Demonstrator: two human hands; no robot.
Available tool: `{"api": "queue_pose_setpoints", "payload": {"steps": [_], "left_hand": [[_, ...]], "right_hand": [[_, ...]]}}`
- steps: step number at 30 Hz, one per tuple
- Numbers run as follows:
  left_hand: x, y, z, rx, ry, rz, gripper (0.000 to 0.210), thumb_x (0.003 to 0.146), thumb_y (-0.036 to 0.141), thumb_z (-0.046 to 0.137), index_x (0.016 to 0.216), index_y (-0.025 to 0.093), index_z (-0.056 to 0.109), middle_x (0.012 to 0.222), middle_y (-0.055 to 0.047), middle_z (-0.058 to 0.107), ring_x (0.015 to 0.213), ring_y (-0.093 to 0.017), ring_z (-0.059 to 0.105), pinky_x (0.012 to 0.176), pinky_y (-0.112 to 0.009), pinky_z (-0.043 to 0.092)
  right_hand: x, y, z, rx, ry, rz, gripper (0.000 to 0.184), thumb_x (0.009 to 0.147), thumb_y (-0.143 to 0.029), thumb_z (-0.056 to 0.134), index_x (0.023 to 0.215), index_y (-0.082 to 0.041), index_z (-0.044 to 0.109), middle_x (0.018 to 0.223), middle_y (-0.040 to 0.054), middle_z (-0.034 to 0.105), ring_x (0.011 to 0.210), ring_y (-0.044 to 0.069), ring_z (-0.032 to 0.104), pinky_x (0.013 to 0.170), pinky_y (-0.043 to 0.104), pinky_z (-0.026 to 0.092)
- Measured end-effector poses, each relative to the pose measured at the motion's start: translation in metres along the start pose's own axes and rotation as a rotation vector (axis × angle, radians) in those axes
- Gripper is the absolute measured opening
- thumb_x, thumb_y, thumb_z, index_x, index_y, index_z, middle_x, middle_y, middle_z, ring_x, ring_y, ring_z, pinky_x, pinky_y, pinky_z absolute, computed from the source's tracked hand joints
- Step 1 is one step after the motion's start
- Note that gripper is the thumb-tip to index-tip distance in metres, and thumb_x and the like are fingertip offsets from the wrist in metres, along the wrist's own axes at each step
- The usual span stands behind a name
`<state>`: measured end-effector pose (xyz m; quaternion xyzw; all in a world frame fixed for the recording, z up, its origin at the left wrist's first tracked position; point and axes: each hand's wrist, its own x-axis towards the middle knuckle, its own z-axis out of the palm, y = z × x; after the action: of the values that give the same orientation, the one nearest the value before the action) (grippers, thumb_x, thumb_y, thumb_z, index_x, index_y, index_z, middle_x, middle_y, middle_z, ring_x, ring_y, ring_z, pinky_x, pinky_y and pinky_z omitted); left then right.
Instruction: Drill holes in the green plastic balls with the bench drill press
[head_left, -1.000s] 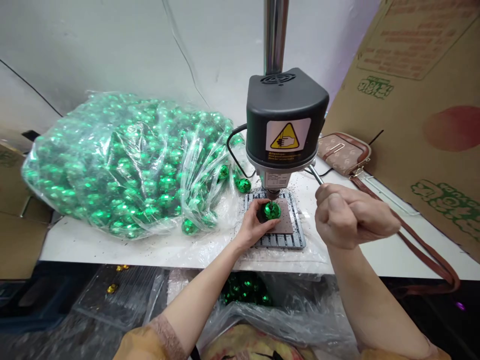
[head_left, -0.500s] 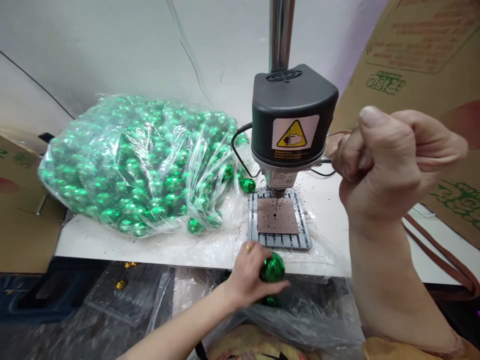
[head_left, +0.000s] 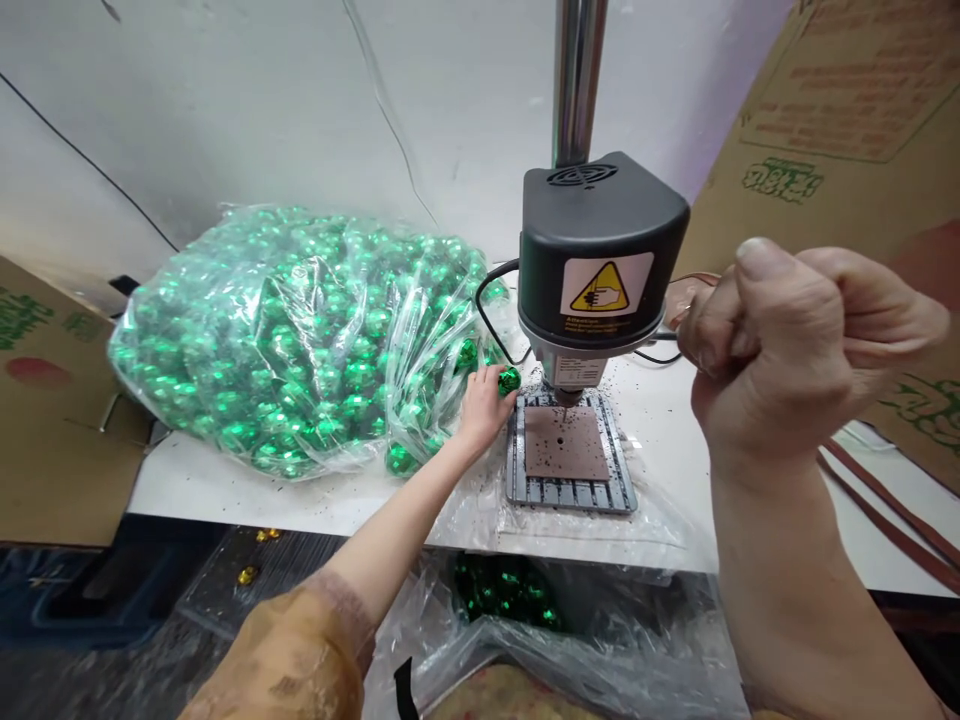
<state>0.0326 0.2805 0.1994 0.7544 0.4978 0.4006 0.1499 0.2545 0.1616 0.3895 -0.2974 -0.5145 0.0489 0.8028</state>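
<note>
My left hand (head_left: 486,405) reaches to the shiny green faceted ball (head_left: 508,380) on the table, its fingers closed on the ball's near side. Just right of it stands a small black drill press (head_left: 604,260), its bit above a brown square pad (head_left: 577,462) on the slotted metal base (head_left: 517,488). The pad has one dark hole and is strewn with dark shavings. My right hand (head_left: 795,350) is raised beside the drill head in a fist; whatever it grips is hidden.
A large clear bag (head_left: 300,340) packed with green balls fills the table's left. Below the front edge, more green balls (head_left: 502,590) lie in an open plastic bag. Cardboard boxes (head_left: 60,400) flank both sides. A brown strap (head_left: 892,510) lies at right.
The green ball that my left hand held over the lower bag has left the hand. That hand has moved up and forward to another ball beside the drill. My right fist keeps its pose.
</note>
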Motion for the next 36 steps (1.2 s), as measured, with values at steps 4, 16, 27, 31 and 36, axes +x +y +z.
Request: {"api": "queue_pose_setpoints", "payload": {"steps": [4, 16, 27, 31, 36], "left_hand": [[0.03, -0.008, 0.019, -0.037, -0.013, -0.082, 0.041, 0.077, 0.012, 0.103, 0.104, 0.027, 0.076, 0.109, -0.009, 0.08, 0.113, -0.038, 0.068, 0.112, -0.053, 0.058], [-0.042, 0.024, -0.014, -0.799, -0.116, -0.35, 0.057, 0.102, 0.075, 0.082, 0.132, 0.026, 0.077, 0.113, -0.007, 0.084, 0.088, -0.023, 0.079, 0.078, -0.038, 0.068], [-0.07, 0.033, -0.006, -0.658, -0.197, -0.301, 0.076, 0.071, 0.058, 0.113, 0.131, 0.025, 0.08, 0.117, -0.007, 0.083, 0.091, -0.022, 0.077, 0.077, -0.033, 0.063], [-0.066, 0.03, 0.002, -0.736, -0.148, -0.381, 0.08, 0.069, 0.064, 0.114, 0.126, 0.023, 0.076, 0.115, -0.007, 0.084, 0.09, -0.02, 0.077, 0.079, -0.033, 0.064], [-0.062, 0.026, 0.005, -0.788, -0.207, -0.404, 0.083, 0.078, 0.074, 0.106, 0.137, 0.022, 0.078, 0.115, -0.009, 0.086, 0.104, -0.026, 0.081, 0.092, -0.039, 0.067]], "right_hand": [[-0.001, 0.002, -0.001, 0.015, -0.027, -0.025, 0.057, 0.109, -0.024, 0.072, 0.061, -0.02, 0.042, 0.055, -0.007, 0.037, 0.05, 0.005, 0.039, 0.057, 0.034, 0.041], [-0.003, 0.004, -0.003, 0.001, -0.008, -0.051, 0.057, 0.108, -0.034, 0.077, 0.06, -0.023, 0.049, 0.054, -0.0059, 0.043, 0.049, 0.01, 0.037, 0.056, 0.039, 0.041], [-0.002, 0.003, -0.001, 0.032, 0.016, -0.012, 0.061, 0.105, -0.042, 0.084, 0.056, -0.025, 0.05, 0.05, -0.006, 0.041, 0.045, 0.011, 0.037, 0.052, 0.039, 0.037], [-0.002, 0.003, 0.0, 0.035, 0.016, -0.016, 0.062, 0.105, -0.042, 0.084, 0.056, -0.024, 0.049, 0.05, -0.006, 0.04, 0.045, 0.01, 0.037, 0.052, 0.038, 0.037], [-0.003, 0.003, 0.001, 0.022, 0.013, -0.033, 0.063, 0.106, -0.045, 0.082, 0.058, -0.023, 0.048, 0.051, -0.0057, 0.037, 0.045, 0.01, 0.036, 0.052, 0.038, 0.034]]}}
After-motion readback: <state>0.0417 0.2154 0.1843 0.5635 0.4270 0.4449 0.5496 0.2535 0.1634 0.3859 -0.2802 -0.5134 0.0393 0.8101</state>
